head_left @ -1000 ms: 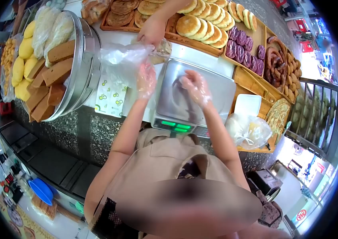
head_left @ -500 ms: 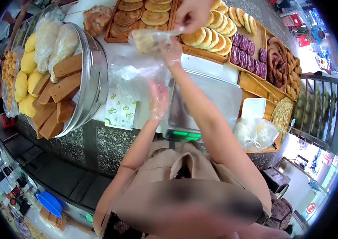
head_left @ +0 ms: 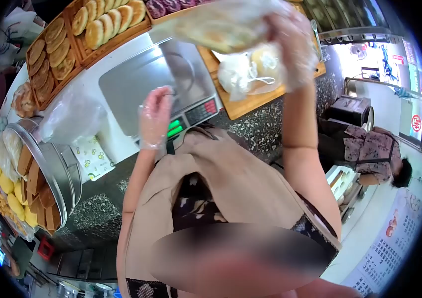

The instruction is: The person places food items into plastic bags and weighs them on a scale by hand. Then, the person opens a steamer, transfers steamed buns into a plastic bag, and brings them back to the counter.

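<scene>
My right hand [head_left: 293, 52], in a clear plastic glove, is raised at the upper right and gripping a clear bag of flat bread [head_left: 221, 32], smeared by motion. Below that bag, tied white plastic bags [head_left: 251, 74] lie on a wooden board [head_left: 236, 107]. My left hand [head_left: 155, 116], also gloved, is over the near edge of the steel scale [head_left: 131, 79], its fingers pressed together with nothing visible in them. Green digits glow beside it on the scale's display [head_left: 174, 128]. A loose empty-looking plastic bag [head_left: 74, 116] rests left of the scale, partly over a green-patterned paper sheet [head_left: 91, 156].
A round steel steamer [head_left: 64, 169] with brown and yellow cakes stands at the left. Wooden trays of round breads [head_left: 114, 25] line the counter's far side. A person in a patterned shirt [head_left: 370, 151] is at the right, near a white food tray [head_left: 340, 184].
The view has swung to the right. My right hand has carried the bagged bread from near the trays to above the wooden board. The other person's hand has left the view.
</scene>
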Action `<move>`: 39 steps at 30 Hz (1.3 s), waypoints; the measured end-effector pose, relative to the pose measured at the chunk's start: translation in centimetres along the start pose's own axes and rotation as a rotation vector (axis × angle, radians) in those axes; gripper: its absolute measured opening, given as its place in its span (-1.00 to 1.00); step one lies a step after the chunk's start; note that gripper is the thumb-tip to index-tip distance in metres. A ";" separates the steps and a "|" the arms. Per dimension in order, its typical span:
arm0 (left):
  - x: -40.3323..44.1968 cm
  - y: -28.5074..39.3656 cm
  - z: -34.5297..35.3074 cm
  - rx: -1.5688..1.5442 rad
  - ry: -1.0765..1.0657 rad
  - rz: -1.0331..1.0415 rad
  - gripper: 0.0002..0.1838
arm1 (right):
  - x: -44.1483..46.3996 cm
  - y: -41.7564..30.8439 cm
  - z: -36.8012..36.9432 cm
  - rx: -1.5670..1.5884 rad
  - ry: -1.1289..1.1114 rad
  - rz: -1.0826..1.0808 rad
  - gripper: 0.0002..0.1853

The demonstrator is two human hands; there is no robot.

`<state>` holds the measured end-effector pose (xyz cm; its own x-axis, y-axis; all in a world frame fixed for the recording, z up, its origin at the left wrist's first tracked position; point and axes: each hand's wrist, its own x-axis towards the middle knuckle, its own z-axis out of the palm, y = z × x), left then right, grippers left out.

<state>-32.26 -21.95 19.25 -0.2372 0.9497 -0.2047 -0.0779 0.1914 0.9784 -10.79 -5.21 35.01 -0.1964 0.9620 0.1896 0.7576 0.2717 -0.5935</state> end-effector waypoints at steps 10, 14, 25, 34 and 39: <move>0.5 0.7 16.5 0.474 -0.128 -0.023 -0.63 | -8.2 11.8 -6.0 -0.022 0.105 0.209 -0.81; -0.3 1.8 19.1 0.025 -0.159 -0.018 -0.81 | -10.4 22.4 6.9 -0.278 0.104 0.052 -0.78; -1.2 1.8 20.0 -0.036 -0.222 -0.001 -0.85 | -5.9 23.4 -0.1 -0.940 0.382 -0.216 -0.37; 1.2 2.2 18.3 -0.146 -0.247 -0.003 -0.84 | -2.8 26.4 -4.2 1.108 0.058 0.300 -0.77; 2.6 4.0 19.3 -0.088 -0.335 0.046 -0.83 | -0.2 20.8 -4.4 -0.078 0.025 -0.029 -0.66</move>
<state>-14.46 -13.95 23.22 0.0878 0.9882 -0.1255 -0.1612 0.1384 0.9772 7.77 0.17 26.06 -0.2044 0.9524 0.2264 0.7983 0.2960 -0.5245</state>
